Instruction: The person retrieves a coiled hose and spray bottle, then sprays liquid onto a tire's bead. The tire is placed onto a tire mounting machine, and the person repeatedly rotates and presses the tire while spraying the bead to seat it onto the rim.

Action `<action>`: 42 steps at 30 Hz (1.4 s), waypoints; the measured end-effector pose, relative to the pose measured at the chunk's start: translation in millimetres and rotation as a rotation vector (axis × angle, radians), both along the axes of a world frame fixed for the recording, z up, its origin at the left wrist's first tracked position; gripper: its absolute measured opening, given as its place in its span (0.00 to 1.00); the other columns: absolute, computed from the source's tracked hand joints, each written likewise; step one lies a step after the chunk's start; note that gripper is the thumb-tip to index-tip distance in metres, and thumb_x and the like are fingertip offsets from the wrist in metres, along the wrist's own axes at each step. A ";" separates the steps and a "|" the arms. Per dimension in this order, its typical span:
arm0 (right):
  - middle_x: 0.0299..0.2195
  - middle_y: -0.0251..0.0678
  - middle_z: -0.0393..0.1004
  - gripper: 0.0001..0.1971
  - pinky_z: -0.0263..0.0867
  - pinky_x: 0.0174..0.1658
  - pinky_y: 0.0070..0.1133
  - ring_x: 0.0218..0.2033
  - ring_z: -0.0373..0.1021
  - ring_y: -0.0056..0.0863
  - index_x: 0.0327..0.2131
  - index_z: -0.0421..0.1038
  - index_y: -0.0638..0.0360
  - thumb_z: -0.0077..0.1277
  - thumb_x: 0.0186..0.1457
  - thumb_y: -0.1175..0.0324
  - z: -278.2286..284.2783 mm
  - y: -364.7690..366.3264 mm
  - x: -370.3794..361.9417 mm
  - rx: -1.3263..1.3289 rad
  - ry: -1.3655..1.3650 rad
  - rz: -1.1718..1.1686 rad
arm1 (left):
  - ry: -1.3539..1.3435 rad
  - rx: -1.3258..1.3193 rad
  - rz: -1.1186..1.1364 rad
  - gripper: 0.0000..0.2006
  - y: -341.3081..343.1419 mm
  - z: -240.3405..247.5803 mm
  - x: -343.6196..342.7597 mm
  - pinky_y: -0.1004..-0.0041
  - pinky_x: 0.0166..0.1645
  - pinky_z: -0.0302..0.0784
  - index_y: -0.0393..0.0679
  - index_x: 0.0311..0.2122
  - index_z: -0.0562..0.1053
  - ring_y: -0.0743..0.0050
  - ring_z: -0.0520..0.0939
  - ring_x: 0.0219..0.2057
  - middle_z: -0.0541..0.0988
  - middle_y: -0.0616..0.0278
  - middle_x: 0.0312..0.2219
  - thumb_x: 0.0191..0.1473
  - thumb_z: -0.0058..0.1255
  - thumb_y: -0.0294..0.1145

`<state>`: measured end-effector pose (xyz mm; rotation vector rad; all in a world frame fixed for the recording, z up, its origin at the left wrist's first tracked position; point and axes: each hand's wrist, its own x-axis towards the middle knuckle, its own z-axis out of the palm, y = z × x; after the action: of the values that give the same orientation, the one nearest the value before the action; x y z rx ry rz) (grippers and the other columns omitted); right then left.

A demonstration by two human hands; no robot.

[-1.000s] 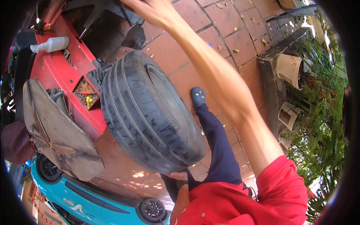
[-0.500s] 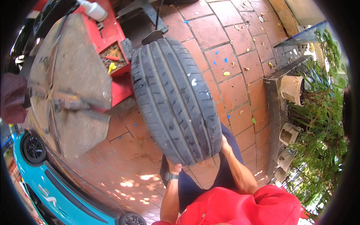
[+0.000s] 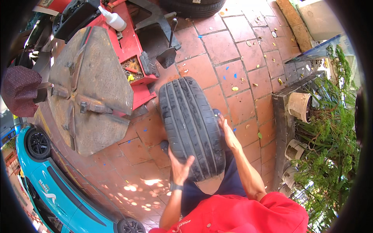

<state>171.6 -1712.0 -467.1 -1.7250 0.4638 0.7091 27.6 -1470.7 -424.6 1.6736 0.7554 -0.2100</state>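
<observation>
A black car tire (image 3: 192, 128) stands upright in front of my legs, its grooved tread facing up toward me. My left hand (image 3: 180, 167) grips its near left edge, thumb spread over the tread and the other fingers down along the sidewall, partly hidden. Against the right sidewall rests my right hand (image 3: 230, 136), its fingers pointing away from me and steadying the tire. A dark watch (image 3: 176, 187) is on my left wrist. Parts of my dark shoes show on either side of the tire.
At left stands a tire-changing machine with a worn round turntable (image 3: 93, 93) and red body (image 3: 130, 42). A white bottle (image 3: 115, 21) sits on it; a black pedal (image 3: 167, 57) lies beyond. Another tire (image 3: 193, 8) is at the far edge. Potted plants (image 3: 299, 106) line the right; a turquoise car (image 3: 66, 198) stands lower left.
The tire has come down and nearer to upright, looking smaller. My left hand has shifted from beneath its near end up its left side; my right hand has slid farther forward along the right side.
</observation>
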 end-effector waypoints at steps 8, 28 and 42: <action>0.68 0.56 0.69 0.45 0.62 0.72 0.40 0.68 0.68 0.50 0.73 0.60 0.62 0.65 0.63 0.45 38.6 157.2 286.3 -0.247 -1.029 -0.186 | 0.003 -0.058 0.193 0.55 21.4 -5.3 29.3 0.54 0.68 0.72 0.32 0.71 0.63 0.46 0.79 0.62 0.76 0.42 0.62 0.51 0.75 0.62; 0.27 0.46 0.84 0.18 0.76 0.34 0.40 0.29 0.81 0.51 0.31 0.81 0.59 0.68 0.63 0.53 -25.5 120.7 614.4 -0.924 -1.435 -0.297 | -0.083 0.418 -0.136 0.35 27.3 12.4 204.8 0.46 0.78 0.57 0.30 0.76 0.57 0.25 0.61 0.75 0.59 0.27 0.74 0.74 0.48 0.42; 0.21 0.41 0.78 0.20 0.74 0.32 0.40 0.25 0.79 0.46 0.25 0.71 0.54 0.70 0.57 0.54 -21.6 99.4 613.2 -0.531 -1.431 -0.212 | -0.023 0.872 -0.056 0.66 27.2 3.6 207.5 0.46 0.78 0.55 0.27 0.77 0.53 0.28 0.64 0.74 0.62 0.27 0.72 0.56 0.54 0.81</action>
<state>784.8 -1612.6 -488.7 -2.1393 -0.2170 -0.9170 235.1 -1443.6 -421.1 2.5127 0.8403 0.1295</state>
